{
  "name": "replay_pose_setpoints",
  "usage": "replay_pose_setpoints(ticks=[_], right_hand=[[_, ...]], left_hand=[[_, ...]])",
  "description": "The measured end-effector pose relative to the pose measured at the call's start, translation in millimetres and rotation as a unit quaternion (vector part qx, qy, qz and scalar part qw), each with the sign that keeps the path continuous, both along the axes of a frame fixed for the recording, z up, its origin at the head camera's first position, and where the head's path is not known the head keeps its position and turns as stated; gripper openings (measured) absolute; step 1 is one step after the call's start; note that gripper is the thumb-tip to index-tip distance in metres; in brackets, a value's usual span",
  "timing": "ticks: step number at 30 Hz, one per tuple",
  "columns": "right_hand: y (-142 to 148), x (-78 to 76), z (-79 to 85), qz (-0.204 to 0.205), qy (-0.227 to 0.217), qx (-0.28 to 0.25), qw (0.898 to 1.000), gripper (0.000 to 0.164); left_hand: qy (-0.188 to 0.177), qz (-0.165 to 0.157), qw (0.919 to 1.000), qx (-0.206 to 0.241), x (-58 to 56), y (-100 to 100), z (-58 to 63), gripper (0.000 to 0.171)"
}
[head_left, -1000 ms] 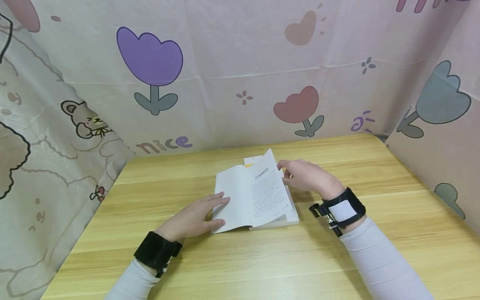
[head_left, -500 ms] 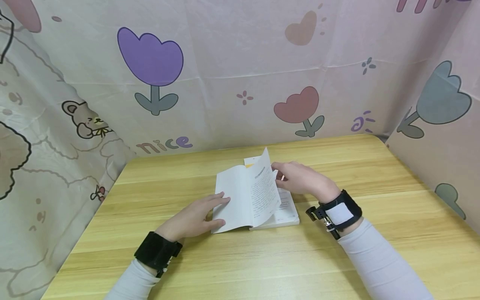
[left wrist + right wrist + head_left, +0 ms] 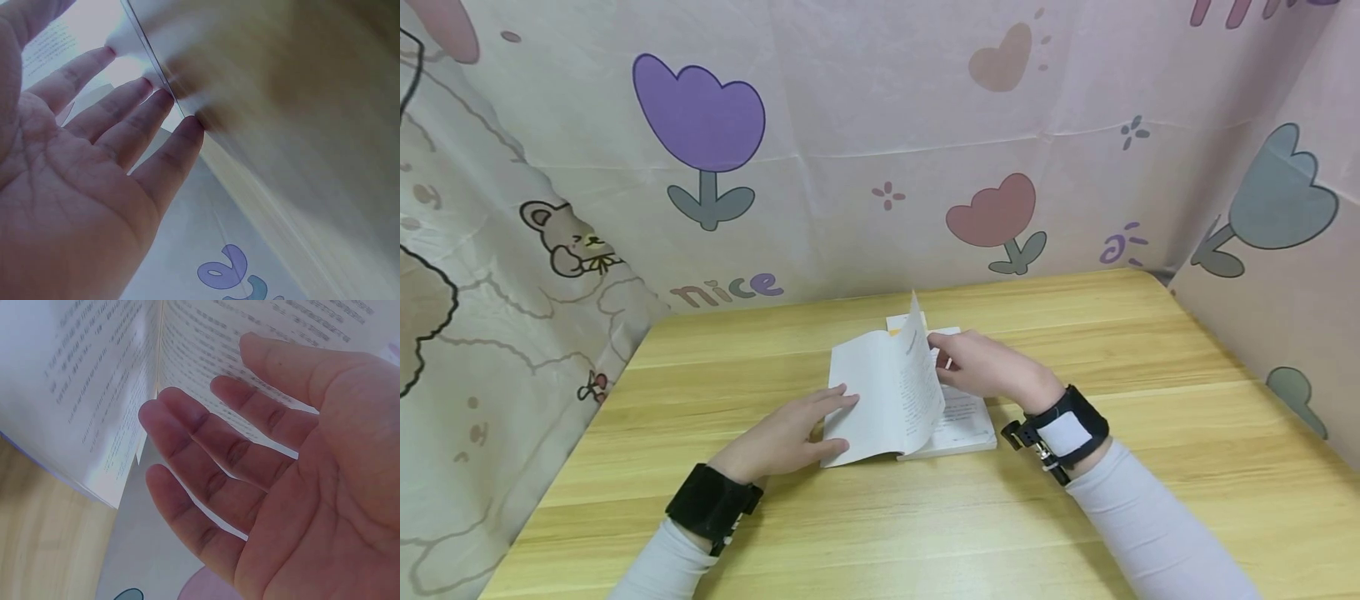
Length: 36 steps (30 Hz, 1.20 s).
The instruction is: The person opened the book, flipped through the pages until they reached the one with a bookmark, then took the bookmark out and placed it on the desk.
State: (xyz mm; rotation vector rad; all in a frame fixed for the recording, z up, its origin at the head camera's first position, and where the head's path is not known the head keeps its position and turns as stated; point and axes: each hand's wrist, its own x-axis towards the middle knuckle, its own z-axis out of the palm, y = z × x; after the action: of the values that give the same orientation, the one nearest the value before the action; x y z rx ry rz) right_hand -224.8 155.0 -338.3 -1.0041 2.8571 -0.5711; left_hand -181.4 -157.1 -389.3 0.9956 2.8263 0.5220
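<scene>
An open book (image 3: pixel 876 375) lies on the wooden table in the head view, its left page blank. One printed page (image 3: pixel 917 400) stands nearly upright near the spine; the thicker right part (image 3: pixel 967 423) shows print beneath it. My left hand (image 3: pixel 782 435) rests with spread fingers on the outer edge of the left side; in the left wrist view its fingertips (image 3: pixel 190 122) touch that edge. My right hand (image 3: pixel 992 367) is behind the raised page, its fingers (image 3: pixel 206 475) loosely bent with nothing between them in the right wrist view. Whether they touch the page is unclear.
A white slip with a yellow patch (image 3: pixel 904 322) juts out past the book's far edge. The wooden table (image 3: pixel 850 533) reaches back to a printed cloth (image 3: pixel 835 108), and further cloth hangs at both sides.
My right hand has moved left, and the printed page has swung up from the right toward the spine, uncovering more of the page beneath. My left hand has stayed in place.
</scene>
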Motion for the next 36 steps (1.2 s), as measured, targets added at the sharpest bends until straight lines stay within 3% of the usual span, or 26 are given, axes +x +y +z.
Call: replay_pose_setpoints(ticks=[13, 36], right_hand=[[-11, 3.0, -6.4, 0.019, 0.004, -0.011, 1.0, 0.025], [-30, 9.9, -15.8, 0.027, -0.02, -0.027, 0.999, 0.022]], left_hand=[[0.004, 0.006, 1.0, 0.002, -1.1, 1, 1.2, 0.064], [0.053, 0.009, 0.9982, 0.026, -4.7, 0, 2.2, 0.055]])
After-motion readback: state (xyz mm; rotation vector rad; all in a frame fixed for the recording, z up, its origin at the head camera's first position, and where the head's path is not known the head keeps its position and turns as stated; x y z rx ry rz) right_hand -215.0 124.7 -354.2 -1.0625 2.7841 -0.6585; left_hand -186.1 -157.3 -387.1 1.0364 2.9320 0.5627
